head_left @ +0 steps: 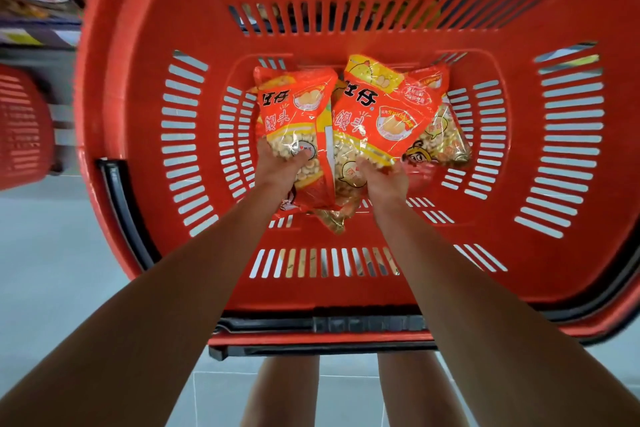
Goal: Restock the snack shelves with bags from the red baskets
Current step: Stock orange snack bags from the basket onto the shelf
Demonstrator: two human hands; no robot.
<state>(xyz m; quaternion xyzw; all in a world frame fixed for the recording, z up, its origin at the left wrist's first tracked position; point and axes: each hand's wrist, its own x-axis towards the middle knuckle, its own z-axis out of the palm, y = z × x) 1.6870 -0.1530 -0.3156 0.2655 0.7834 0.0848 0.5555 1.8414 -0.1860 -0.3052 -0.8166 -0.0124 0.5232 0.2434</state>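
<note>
Head view, scanning left to right: I see a second red basket (pixel 20 125) at the far left, apart from the big red basket (pixel 114 45) I am reaching into. My left hand (pixel 277 170) curls its fingers round the near end of the left snack bag (pixel 294 114), over the basket's middle. Just beside it, my right hand (pixel 384 180) grips the near edge of the middle bag (pixel 377 114), which overlaps a third bag (pixel 440 135) lying toward the basket's right wall.
</note>
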